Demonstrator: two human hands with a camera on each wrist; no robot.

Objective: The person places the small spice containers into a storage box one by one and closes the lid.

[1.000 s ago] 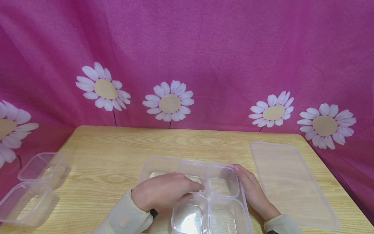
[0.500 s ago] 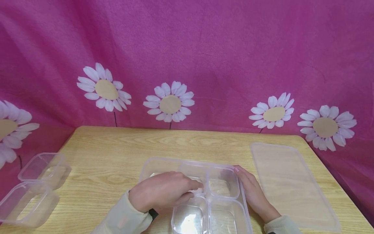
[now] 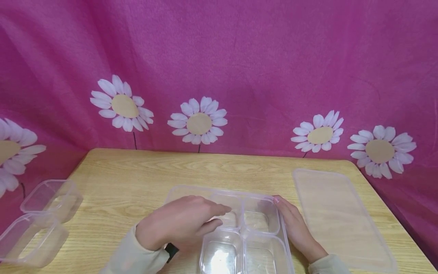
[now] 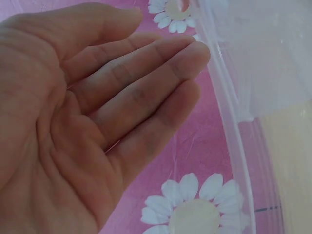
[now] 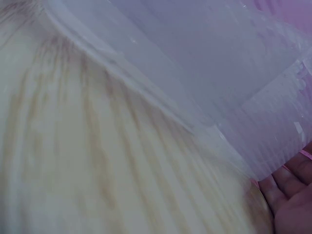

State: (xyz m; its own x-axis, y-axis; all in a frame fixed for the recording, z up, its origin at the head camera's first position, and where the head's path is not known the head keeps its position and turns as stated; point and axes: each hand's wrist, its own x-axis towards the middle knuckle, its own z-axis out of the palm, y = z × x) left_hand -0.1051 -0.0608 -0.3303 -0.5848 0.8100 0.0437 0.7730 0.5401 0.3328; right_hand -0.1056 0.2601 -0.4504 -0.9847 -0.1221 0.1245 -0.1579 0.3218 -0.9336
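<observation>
A large clear plastic container (image 3: pixel 184 188) stands at the front of the table, with several small clear boxes inside it. Among these are a front left box (image 3: pixel 220 249), a front right box (image 3: pixel 265 251) and a back right box (image 3: pixel 261 215). My left hand (image 3: pixel 181 220) hovers over the container's left part, fingers extended and nothing held; its shadowed palm shows in the left wrist view. The right hand (image 3: pixel 297 228) rests along the container's right wall, a fingertip at the back right corner of the rim. In the right wrist view its fingers lie against the clear wall.
Two more small clear boxes, a rear one (image 3: pixel 51 196) and a nearer one (image 3: pixel 29 239), stand at the table's left edge. A flat clear lid (image 3: pixel 342 217) lies on the right. Behind the wooden table (image 3: pixel 137 171) hangs a pink cloth (image 3: pixel 239 57) with printed daisies.
My left hand has lifted off the small box at the back of the container and drawn back a little to the left. The right hand stays at the container's wall.
</observation>
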